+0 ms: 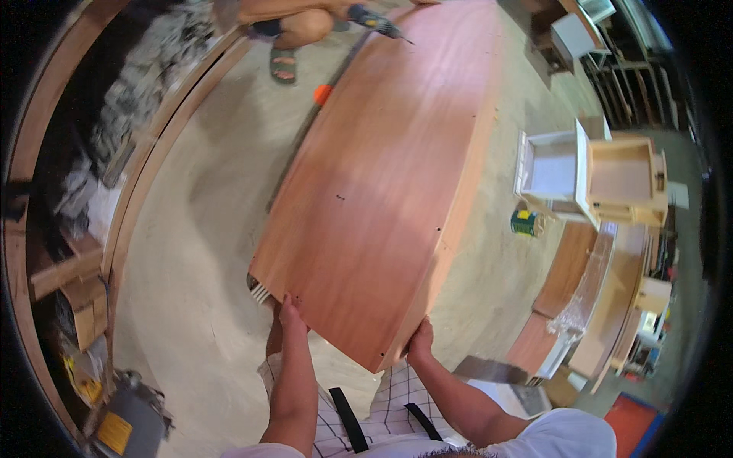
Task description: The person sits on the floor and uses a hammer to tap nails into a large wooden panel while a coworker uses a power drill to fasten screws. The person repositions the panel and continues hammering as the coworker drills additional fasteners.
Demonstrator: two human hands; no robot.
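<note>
A long reddish-brown wooden furniture piece (359, 191) stretches away from me, with a broad smooth top and a narrow side face along its right. Dark screw holes dot its edges. My left hand (292, 314) grips the near edge close to the left corner, thumb on top and the other fingers hidden beneath. At the near right corner, my right hand (420, 340) is closed around the side edge, its fingertips out of sight. On the far end, another person's hand holds a power drill (376, 23), its bit pointing at the top surface.
The co-worker crouches at the far left, a sandal (283, 66) on the floor. An orange round thing (322, 94) lies beside the piece. To the right stand white drawer-like boxes (551, 164), a green can (524, 222) and stacked boards (569, 267). A wooden rail (145, 164) curves along the left.
</note>
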